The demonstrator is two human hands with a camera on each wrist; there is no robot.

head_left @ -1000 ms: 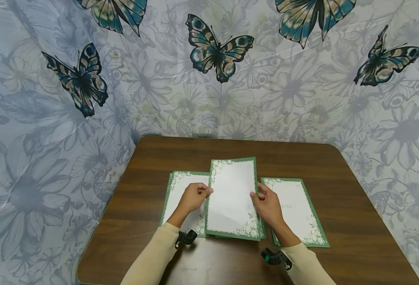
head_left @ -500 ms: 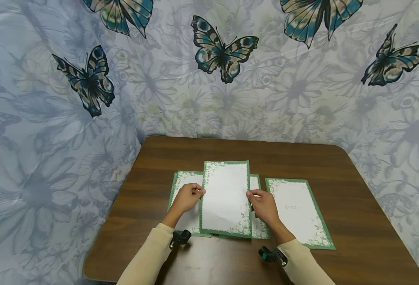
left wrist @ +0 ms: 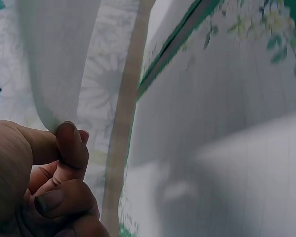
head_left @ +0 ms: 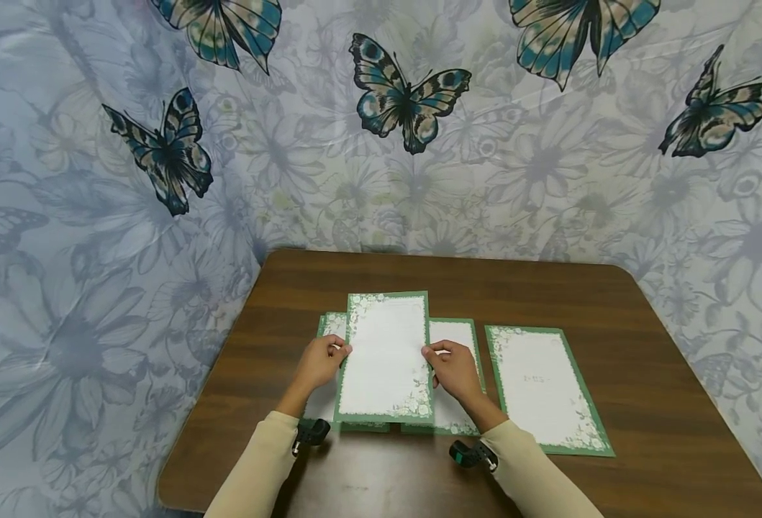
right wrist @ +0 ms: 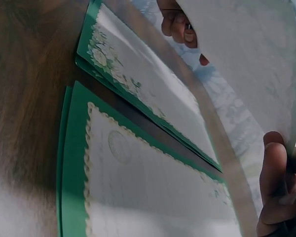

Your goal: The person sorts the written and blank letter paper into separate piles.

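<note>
A white sheet of paper (head_left: 386,360) with a green border and printed flowers is held up in front of me. My left hand (head_left: 319,362) pinches its left edge between thumb and fingers. At the opposite edge my right hand (head_left: 453,368) pinches it the same way. The sheet bends a little in the right wrist view (right wrist: 251,59), its pale back showing. Beneath it lie a left pile (head_left: 318,406) and a middle pile (head_left: 453,417) of similar green-edged sheets, both partly covered by the held sheet and hands.
A further green-edged sheet (head_left: 549,392) with faint small print lies to the right on the brown wooden table (head_left: 652,403). Behind the table's far edge hangs a floral cloth (head_left: 536,158) with butterflies. Dark wrist cameras (head_left: 311,434) sit on both sleeves.
Both hands have carried the sheet leftward, from over the middle pile to over the gap between it and the left pile. More of the middle pile shows now.
</note>
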